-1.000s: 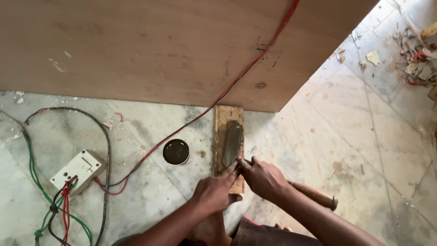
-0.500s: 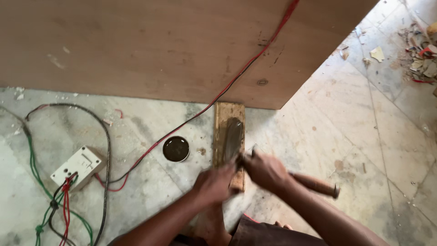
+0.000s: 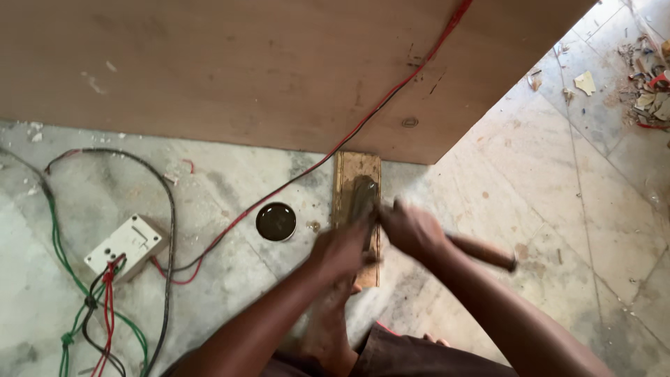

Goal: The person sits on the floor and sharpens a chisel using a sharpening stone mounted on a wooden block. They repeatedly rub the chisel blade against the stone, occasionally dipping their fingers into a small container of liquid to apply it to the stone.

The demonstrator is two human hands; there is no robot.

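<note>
A small wooden block [image 3: 352, 167] lies on the floor with a dark oblong stone [image 3: 363, 190] set in it. My right hand [image 3: 413, 227] is closed around a chisel whose brown wooden handle [image 3: 483, 252] sticks out to the right. My left hand [image 3: 340, 251] presses down on the chisel's front end over the stone; the blade is hidden under the fingers. Both hands are blurred by motion. My bare foot [image 3: 326, 328] rests at the near end of the block.
A large plywood panel [image 3: 244, 63] lies across the top, with a red cable [image 3: 391, 94] running over it. A round dark tin [image 3: 276, 221] sits left of the block. A white switch box [image 3: 125, 244] with tangled wires [image 3: 105, 314] lies at left. Debris [image 3: 649, 77] litters the far right.
Both hands have slid with the chisel a little up the block, toward the stone's far end. The block, tin and wires have stayed put.
</note>
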